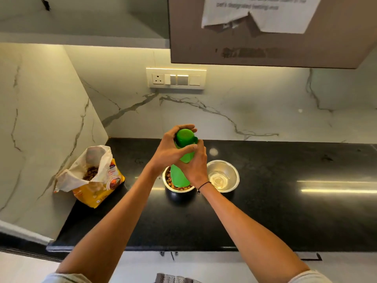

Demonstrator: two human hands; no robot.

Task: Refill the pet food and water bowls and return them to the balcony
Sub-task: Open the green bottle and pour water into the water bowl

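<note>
Head view, kitchen corner. Black polished surface against marble-pattern wall.

Hands: both on green bottle, held above surface at centre, tilted, cap end away from camera. Left hand curled round upper part, fingers wrapped over the green cap. Right hand curled round bottle body below the cap. Thin dark band on right wrist. Whether cap is on tight or loosened: cannot tell.

Food bowl: dark outside, pale rim, sits on surface directly under the bottle's lower end; brown kibble visible inside. Bottle base overlaps bowl in view; contact w/ kibble cannot be confirmed.

Water bowl: steel, just right of food bowl, nearly touching it. Interior shiny; water level cannot be judged from glare.

Pet food bag: yellow, top torn open w/ white inner lining folded back, kibble showing inside. Stands at left end of surface, near the side wall, well apart from bowls.

Other: switch and socket plate on back wall above the bowls. Brown upper cabinet at top right, w/ torn printed paper sheet stuck on its door; text too blurred to read.
</note>
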